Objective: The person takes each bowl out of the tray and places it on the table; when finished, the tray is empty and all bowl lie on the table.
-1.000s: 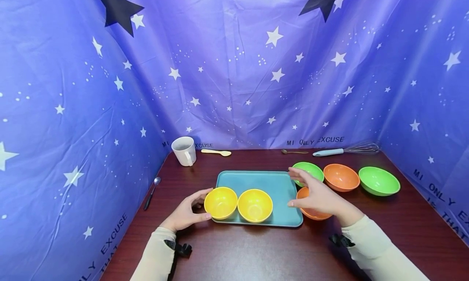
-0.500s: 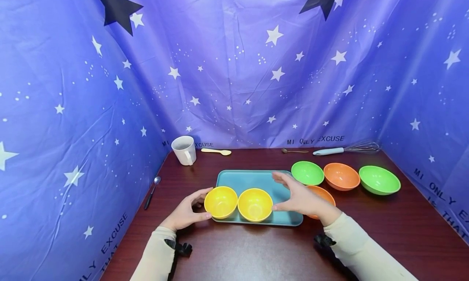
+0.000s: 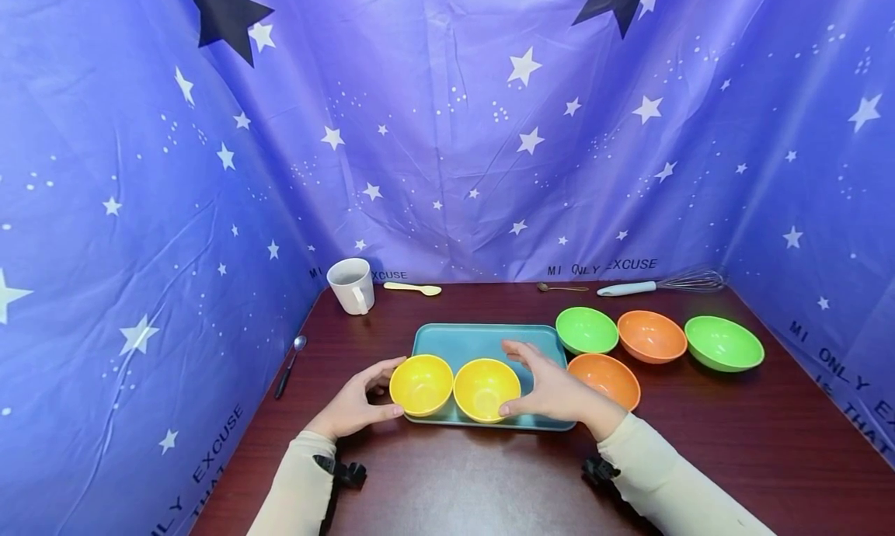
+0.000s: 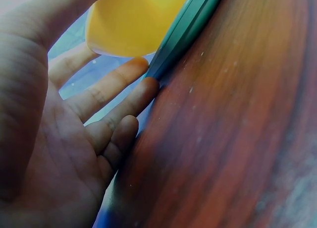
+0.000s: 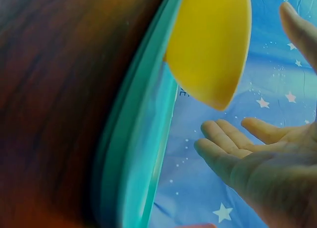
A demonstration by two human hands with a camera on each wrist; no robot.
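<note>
With both grips loose and fingers spread, the left hand (image 3: 355, 402) flanks the left bowl (image 3: 422, 384) and the right hand (image 3: 555, 390) flanks the right bowl (image 3: 482, 388), both bowls side by side on the tray (image 3: 468, 339).

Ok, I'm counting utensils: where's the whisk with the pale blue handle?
In the head view, the pale-blue-handled wire whisk lies near the far right corner of the dark red table, behind the rear round orange bowl.
</note>
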